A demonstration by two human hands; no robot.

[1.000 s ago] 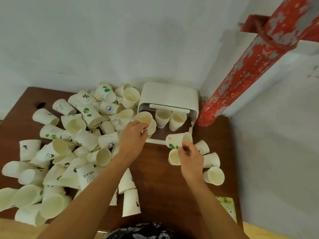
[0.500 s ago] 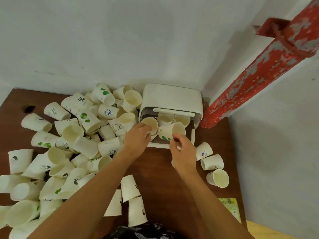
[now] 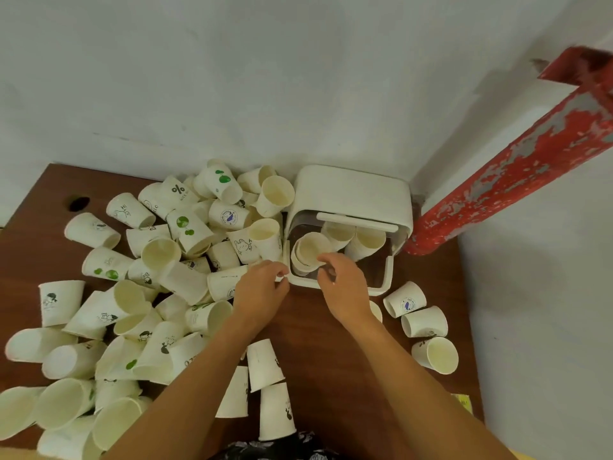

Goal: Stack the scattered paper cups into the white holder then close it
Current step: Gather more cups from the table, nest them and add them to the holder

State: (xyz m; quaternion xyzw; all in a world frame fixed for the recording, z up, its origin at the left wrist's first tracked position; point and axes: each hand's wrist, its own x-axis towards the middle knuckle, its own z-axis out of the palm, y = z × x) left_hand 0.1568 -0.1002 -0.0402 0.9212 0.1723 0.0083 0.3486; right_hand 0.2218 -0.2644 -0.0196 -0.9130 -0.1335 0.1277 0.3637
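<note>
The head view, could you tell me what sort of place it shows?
Probably a plain utility or storage corner, not a kitchen: a brown wooden table pushed against bare white walls, beside a red pipe with peeling paint, and loose paper cups scattered beside a white holder.

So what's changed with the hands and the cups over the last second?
Both hands carried a cup into the white holder. The right hand's green-print cup went onto the stack inside, and the right hand has let go. The left hand has pulled back from the holder, its grip empty. The scattered cups and the open holder stayed put.
</note>
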